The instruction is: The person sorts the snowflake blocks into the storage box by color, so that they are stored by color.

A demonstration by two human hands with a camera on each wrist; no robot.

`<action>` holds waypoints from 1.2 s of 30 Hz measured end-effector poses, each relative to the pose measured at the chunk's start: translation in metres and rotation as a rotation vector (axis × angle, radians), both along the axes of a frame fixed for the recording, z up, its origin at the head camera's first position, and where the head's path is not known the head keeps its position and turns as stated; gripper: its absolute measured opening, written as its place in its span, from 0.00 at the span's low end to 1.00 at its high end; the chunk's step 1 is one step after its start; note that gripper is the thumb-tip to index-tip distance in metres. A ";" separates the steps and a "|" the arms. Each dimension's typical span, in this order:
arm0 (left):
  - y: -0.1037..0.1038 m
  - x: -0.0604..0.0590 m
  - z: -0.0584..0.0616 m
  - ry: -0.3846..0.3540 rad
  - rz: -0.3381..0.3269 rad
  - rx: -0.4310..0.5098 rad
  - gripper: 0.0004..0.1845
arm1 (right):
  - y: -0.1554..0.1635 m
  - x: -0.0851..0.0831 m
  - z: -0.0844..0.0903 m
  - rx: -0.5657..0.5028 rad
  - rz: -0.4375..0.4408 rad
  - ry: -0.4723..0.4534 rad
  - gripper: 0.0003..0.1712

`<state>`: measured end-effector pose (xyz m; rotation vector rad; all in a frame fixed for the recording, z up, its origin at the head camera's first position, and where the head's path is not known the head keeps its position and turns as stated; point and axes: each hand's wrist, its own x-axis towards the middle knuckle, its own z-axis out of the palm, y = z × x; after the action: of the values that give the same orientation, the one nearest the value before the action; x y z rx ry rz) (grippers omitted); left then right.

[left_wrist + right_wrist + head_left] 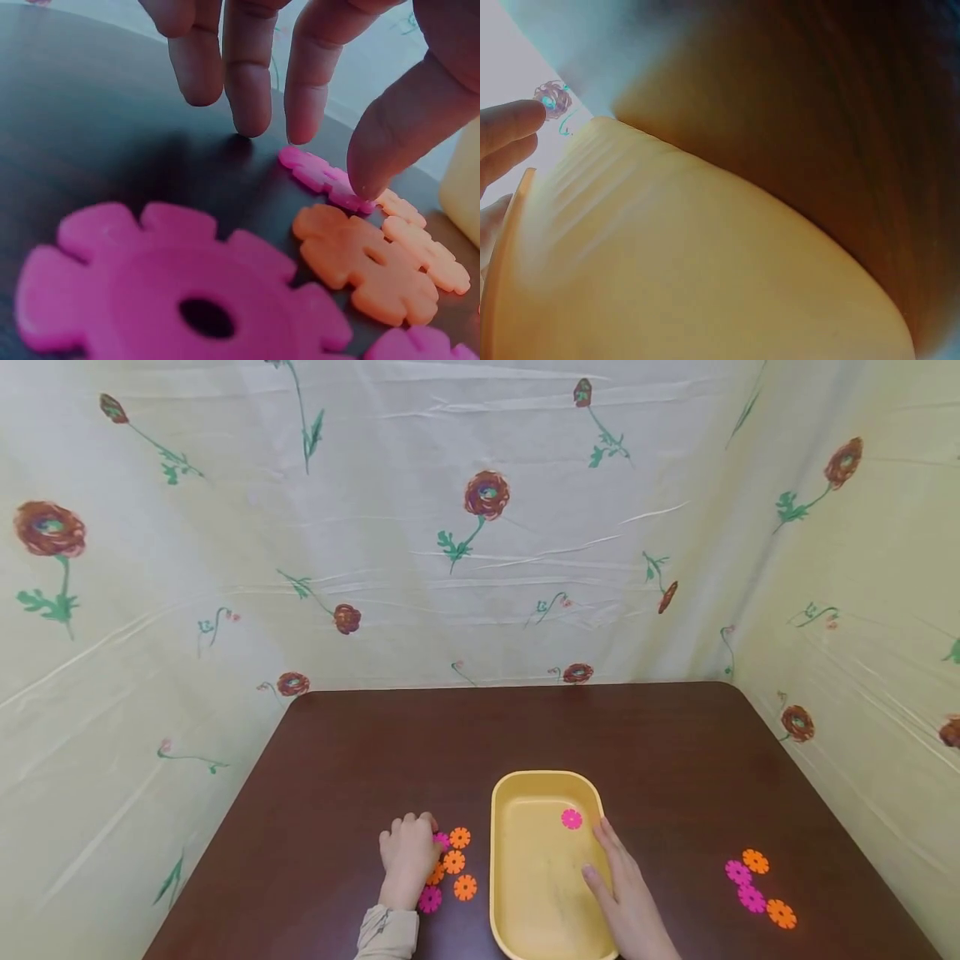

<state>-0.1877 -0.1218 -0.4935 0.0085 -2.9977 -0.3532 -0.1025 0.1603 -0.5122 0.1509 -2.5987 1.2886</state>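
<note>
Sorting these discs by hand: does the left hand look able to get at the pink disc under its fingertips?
Probably yes: the left hand hangs right over the pink disc, thumb touching its edge, nothing covering it.

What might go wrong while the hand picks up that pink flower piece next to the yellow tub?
The left hand reaches its fingertips onto a flat pink plastic flower disc that partly overlaps the orange flower discs, so lifting it may drag or scatter them. The disc lies flat on the dark brown table, so it may slip. The right hand rests on the yellow plastic tub; a nudge could shift it.
</note>
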 end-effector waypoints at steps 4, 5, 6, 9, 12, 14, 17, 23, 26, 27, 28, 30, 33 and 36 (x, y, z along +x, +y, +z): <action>0.001 0.001 0.001 -0.033 0.002 0.014 0.14 | -0.001 0.001 0.001 0.008 -0.010 0.003 0.32; 0.001 0.001 0.002 -0.040 0.004 0.017 0.14 | -0.002 0.001 0.002 0.011 -0.012 0.009 0.31; 0.001 0.001 0.002 -0.048 0.005 0.018 0.14 | -0.002 0.001 0.002 0.016 -0.015 0.014 0.31; 0.001 0.001 0.003 -0.068 0.001 0.011 0.14 | -0.003 0.002 0.002 0.037 -0.024 0.028 0.31; 0.000 -0.002 0.003 -0.101 -0.002 0.027 0.15 | -0.004 0.002 0.001 0.050 -0.029 0.046 0.31; 0.000 -0.005 0.003 -0.123 -0.006 0.049 0.15 | -0.004 0.002 0.001 0.052 -0.031 0.053 0.30; 0.000 -0.008 0.008 -0.130 -0.011 0.091 0.14 | -0.003 0.001 0.000 0.040 -0.019 0.067 0.30; 0.025 -0.014 0.041 0.017 -0.078 0.133 0.10 | -0.003 0.000 0.000 0.055 -0.025 0.083 0.30; 0.048 -0.019 0.061 0.077 -0.134 0.124 0.08 | -0.003 0.000 0.000 0.061 -0.032 0.068 0.31; 0.056 -0.020 0.067 0.086 -0.150 0.117 0.08 | -0.003 0.000 0.000 0.059 -0.030 0.068 0.31; 0.064 -0.022 0.072 0.097 -0.163 0.112 0.07 | -0.003 0.000 0.000 0.057 -0.029 0.068 0.31; 0.080 -0.025 0.079 0.104 -0.189 0.105 0.06 | -0.003 -0.001 0.001 0.055 -0.025 0.077 0.31; 0.104 -0.029 0.080 0.082 -0.220 0.090 0.05 | -0.004 -0.001 0.001 0.062 -0.021 0.107 0.30; 0.127 -0.035 0.072 0.037 -0.232 0.065 0.05 | -0.005 -0.001 0.000 0.060 -0.020 0.119 0.30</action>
<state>-0.2223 0.0049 -0.4218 -0.3385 -2.9544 -0.4685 -0.1033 0.1557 -0.5123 0.2048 -2.5321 1.1590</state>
